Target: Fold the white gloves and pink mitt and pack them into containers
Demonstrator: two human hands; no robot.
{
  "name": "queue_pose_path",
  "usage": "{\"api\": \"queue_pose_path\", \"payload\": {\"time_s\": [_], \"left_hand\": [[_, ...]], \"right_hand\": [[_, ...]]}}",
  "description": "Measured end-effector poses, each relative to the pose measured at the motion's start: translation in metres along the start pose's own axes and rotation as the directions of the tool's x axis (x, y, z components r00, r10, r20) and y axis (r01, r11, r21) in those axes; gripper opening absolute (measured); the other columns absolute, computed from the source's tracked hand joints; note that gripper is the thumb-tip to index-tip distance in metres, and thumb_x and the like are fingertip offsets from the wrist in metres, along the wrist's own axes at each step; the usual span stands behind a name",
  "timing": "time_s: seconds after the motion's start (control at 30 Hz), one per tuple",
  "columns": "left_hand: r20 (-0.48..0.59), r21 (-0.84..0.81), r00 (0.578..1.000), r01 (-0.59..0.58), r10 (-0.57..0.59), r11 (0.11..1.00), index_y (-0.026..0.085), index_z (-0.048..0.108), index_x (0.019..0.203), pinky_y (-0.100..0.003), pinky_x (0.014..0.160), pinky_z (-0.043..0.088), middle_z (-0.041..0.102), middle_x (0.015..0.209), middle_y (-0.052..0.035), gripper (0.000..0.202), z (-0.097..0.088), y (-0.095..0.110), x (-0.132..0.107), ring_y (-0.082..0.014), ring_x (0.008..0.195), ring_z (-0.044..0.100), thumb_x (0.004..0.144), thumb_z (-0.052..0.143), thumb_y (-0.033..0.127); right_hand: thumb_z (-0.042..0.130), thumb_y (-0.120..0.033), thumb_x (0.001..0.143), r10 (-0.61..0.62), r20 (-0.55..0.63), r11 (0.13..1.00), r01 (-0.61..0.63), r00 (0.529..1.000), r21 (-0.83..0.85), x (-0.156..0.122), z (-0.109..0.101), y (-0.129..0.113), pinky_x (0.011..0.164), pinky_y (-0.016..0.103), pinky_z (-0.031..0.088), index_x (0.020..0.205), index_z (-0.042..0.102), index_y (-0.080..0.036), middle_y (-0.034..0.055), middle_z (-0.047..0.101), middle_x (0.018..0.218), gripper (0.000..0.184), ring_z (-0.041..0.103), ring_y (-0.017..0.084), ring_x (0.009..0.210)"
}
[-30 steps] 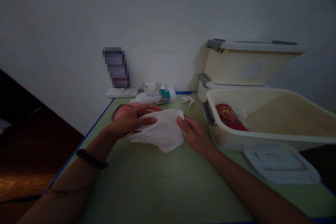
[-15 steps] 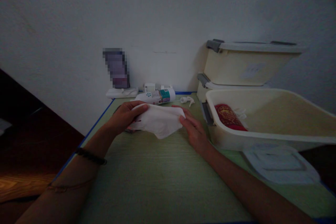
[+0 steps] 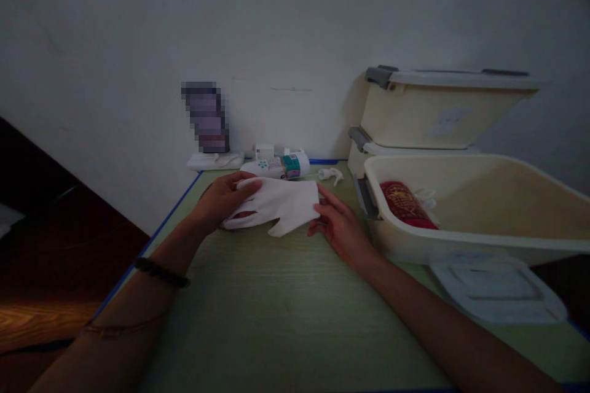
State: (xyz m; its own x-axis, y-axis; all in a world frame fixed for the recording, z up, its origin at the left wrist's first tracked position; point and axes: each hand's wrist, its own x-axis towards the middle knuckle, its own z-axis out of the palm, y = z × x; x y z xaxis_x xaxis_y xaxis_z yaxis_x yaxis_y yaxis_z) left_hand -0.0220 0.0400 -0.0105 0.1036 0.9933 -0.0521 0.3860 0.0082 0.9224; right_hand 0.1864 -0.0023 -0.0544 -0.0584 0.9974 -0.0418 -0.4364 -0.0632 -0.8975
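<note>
A white glove (image 3: 286, 199) is stretched sideways between my two hands, low over the green tabletop (image 3: 276, 301). Its finger parts point left and its thumb hangs toward me. My left hand (image 3: 228, 199) grips the finger end, thumb on top, hiding some of the fingertips. On the other side, my right hand (image 3: 338, 221) pinches the cuff edge between thumb and fingers. Just behind the glove lies a white bottle (image 3: 281, 167) with a teal label, on its side. A loose pump head (image 3: 330, 175) rests to its right.
To the right stands an open cream bin (image 3: 461, 239) holding a red printed bundle (image 3: 405, 202). Another cream box (image 3: 415, 113) rises behind it. A pale lid (image 3: 498, 288) lies in front. At the back left, a phone (image 3: 209, 120) stands on a white base (image 3: 216, 161) by the wall.
The glove has come down lower and lies flatter, so its separate fingers and thumb now show. Both hands keep hold of it at the same ends.
</note>
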Motion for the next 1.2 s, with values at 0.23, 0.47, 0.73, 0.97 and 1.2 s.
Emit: {"api": "queue_pose_path", "payload": {"time_s": [0.23, 0.47, 0.73, 0.97, 1.2], "left_hand": [[-0.105, 0.54, 0.958, -0.17, 0.267, 0.824, 0.023, 0.065, 0.083, -0.022, 0.046, 0.036, 0.06, 0.058, -0.0016, 0.035, 0.0, -0.008, 0.006, -0.0167, 0.052, 0.055, 0.069, 0.058, 0.054], [-0.022, 0.642, 0.95, -0.225, 0.311, 0.733, 0.019, 0.059, 0.101, -0.025, 0.055, 0.038, 0.064, 0.07, -0.0036, 0.039, 0.003, -0.007, 0.007, -0.0183, 0.059, 0.057, 0.074, 0.055, 0.047], [0.041, 0.634, 0.903, -0.354, 0.428, 0.688, 0.019, 0.059, 0.097, -0.028, 0.068, 0.042, 0.062, 0.086, -0.0053, 0.028, 0.004, -0.012, 0.009, -0.0196, 0.077, 0.056, 0.076, 0.054, 0.037], [0.326, 0.51, 0.763, -0.639, 0.558, 0.576, 0.018, 0.063, 0.083, -0.03, 0.072, 0.041, 0.059, 0.076, -0.0033, 0.018, 0.01, -0.002, -0.003, -0.0177, 0.073, 0.055, 0.079, 0.052, 0.032], [0.621, 0.385, 0.66, -0.727, 0.423, 0.569, 0.02, 0.064, 0.081, -0.033, 0.079, 0.04, 0.06, 0.089, -0.0053, 0.017, 0.02, -0.006, -0.007, -0.0211, 0.086, 0.055, 0.075, 0.06, 0.036]], "right_hand": [[0.05, -0.022, 0.075, -0.191, -0.103, 0.867, 0.119, 0.976, -0.484, 0.003, -0.01, 0.005, 0.05, 0.024, 0.044, 0.102, 0.045, -0.021, -0.0063, 0.047, 0.07, 0.028, 0.05, 0.008, 0.05], [0.051, -0.018, 0.079, -0.285, 0.328, 0.362, 0.418, 0.901, -0.833, -0.007, -0.009, 0.004, 0.068, 0.028, 0.043, 0.093, 0.059, -0.018, 0.0047, 0.047, 0.093, 0.017, 0.05, 0.012, 0.07], [0.06, -0.031, 0.076, -0.176, 0.452, 0.097, 0.472, 0.875, -0.876, -0.011, -0.011, -0.001, 0.087, 0.038, 0.037, 0.09, 0.06, -0.021, 0.0071, 0.05, 0.101, 0.017, 0.048, 0.021, 0.098], [0.043, -0.024, 0.086, -0.189, 0.393, 0.01, 0.402, 0.9, -0.916, -0.008, -0.011, -0.005, 0.083, 0.036, 0.039, 0.087, 0.061, -0.017, 0.0083, 0.057, 0.092, 0.02, 0.05, 0.02, 0.09], [0.043, -0.017, 0.083, -0.164, 0.337, -0.059, 0.332, 0.927, -0.941, -0.008, -0.011, -0.006, 0.083, 0.036, 0.038, 0.092, 0.058, -0.016, 0.0095, 0.057, 0.097, 0.018, 0.05, 0.021, 0.093]]}}
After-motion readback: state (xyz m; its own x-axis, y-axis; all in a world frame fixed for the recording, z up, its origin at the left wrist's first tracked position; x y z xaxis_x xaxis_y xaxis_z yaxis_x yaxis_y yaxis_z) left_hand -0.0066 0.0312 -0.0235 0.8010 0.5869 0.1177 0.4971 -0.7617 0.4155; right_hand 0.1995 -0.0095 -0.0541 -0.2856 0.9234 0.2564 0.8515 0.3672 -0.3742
